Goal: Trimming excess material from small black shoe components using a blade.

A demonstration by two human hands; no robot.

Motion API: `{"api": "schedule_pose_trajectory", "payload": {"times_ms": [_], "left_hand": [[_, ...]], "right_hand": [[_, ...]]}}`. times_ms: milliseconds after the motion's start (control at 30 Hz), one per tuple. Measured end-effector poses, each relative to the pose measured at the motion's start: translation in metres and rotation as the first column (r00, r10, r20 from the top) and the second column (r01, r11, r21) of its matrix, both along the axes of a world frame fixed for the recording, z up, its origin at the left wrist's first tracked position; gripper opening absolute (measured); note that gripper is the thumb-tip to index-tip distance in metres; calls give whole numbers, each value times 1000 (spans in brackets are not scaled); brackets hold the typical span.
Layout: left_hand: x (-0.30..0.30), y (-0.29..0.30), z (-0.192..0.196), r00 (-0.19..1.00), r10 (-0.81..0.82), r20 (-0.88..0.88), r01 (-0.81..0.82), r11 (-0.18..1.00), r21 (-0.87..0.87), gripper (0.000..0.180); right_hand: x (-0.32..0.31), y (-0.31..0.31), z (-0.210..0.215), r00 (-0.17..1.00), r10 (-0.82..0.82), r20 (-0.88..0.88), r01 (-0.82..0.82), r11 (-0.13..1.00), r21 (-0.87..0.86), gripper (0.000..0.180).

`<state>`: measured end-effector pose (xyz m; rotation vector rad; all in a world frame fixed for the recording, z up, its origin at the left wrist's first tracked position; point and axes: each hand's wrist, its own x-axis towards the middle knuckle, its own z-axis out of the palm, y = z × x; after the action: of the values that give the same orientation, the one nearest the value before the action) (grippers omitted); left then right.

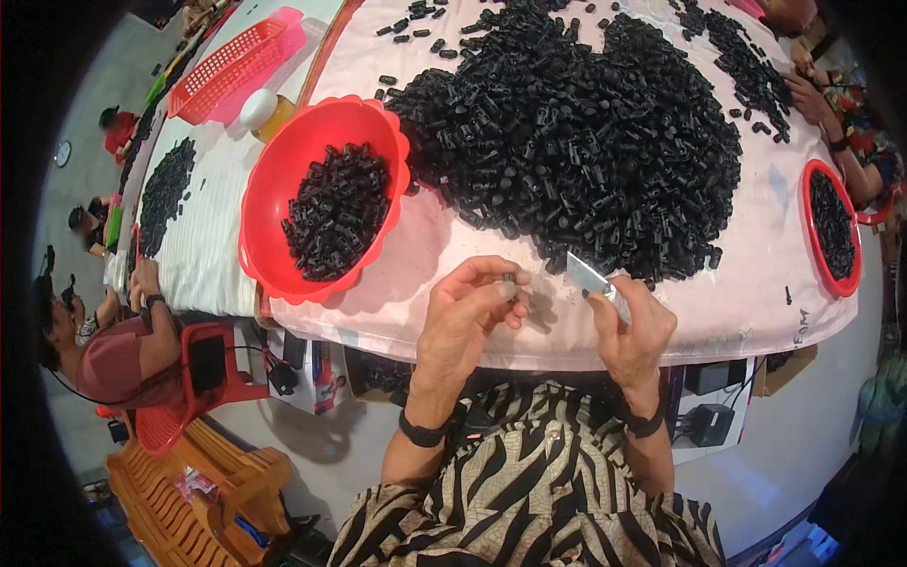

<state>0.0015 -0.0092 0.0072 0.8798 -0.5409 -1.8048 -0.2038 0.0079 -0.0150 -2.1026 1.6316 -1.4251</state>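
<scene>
My left hand [460, 317] pinches a small black plastic part [510, 278] between thumb and fingertips, just above the near edge of the table. To its right, my right hand [635, 326] grips a flat metal blade [586, 275] whose slanted tip points up and left. Blade and part are apart. Beyond both hands spreads a big pile of black plastic parts [586, 142]. Left of the pile, a red scalloped bowl [267, 222] holds many more of these black parts [340, 213].
A pink cloth [416, 326] covers the table. At the right is a red basket [811, 213] of black parts. A red perforated basket [227, 71] and a jar with a white lid [260, 111] stand back left. Other people [132, 354] sit on both sides.
</scene>
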Motion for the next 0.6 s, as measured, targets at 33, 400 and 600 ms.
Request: {"api": "schedule_pose_trajectory", "payload": {"times_ms": [33,400,600], "left_hand": [[0,0,0,1000,-3,12,3,1000,10,20],[-3,2,-6,995,-36,-89,38,999,29,30],[-2,1,-8,990,-40,-135,44,998,33,25]], "right_hand": [[0,1,0,1000,0,-2,0,1000,-4,23],[15,2,18,975,116,190,-144,979,146,22],[26,-4,11,963,262,67,-264,964,23,26]]}}
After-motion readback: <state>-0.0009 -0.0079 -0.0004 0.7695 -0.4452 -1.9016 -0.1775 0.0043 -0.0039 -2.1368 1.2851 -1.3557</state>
